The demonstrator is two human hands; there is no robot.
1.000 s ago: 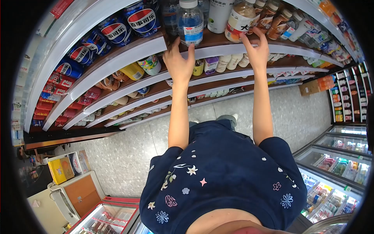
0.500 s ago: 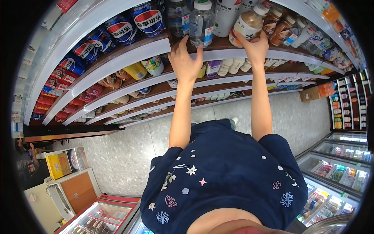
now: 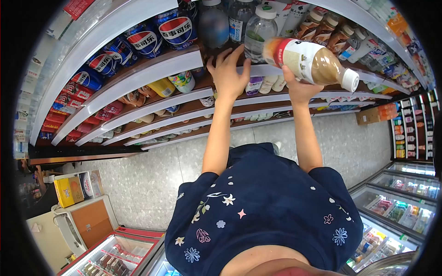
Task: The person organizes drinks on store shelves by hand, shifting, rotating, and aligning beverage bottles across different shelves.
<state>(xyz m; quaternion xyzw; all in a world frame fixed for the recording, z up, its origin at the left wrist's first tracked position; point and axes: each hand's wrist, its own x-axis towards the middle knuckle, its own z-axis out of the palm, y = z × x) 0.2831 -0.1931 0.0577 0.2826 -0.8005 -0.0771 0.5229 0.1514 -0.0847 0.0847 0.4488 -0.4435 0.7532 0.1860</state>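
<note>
My right hand [image 3: 301, 87] is wrapped round a plastic bottle of brown drink [image 3: 299, 60] with a white cap and a red and white label. The bottle is tilted, almost lying, in front of the shelf, its cap pointing right and slightly down. My left hand [image 3: 229, 76] has its fingers apart at the front edge of the shelf and holds nothing. Just beyond its fingertips stand a clear bottle with a white cap [image 3: 258, 34] and a clear bottle with a blue and white label [image 3: 238, 27]. The held bottle covers part of the first one.
Blue Pepsi cans [image 3: 175, 28] stand left on the same shelf. Brown bottles [image 3: 324, 28] stand to the right. Lower shelves [image 3: 184, 100] hold cartons and bottles. A cardboard box [image 3: 368, 116] sits on the floor at right, and glass-fronted coolers [image 3: 391, 198] stand behind it.
My right hand has lifted the brown drink bottle off the shelf and tipped it over to the right. The white-capped clear bottle now stands further right. My left hand has moved slightly right and down.
</note>
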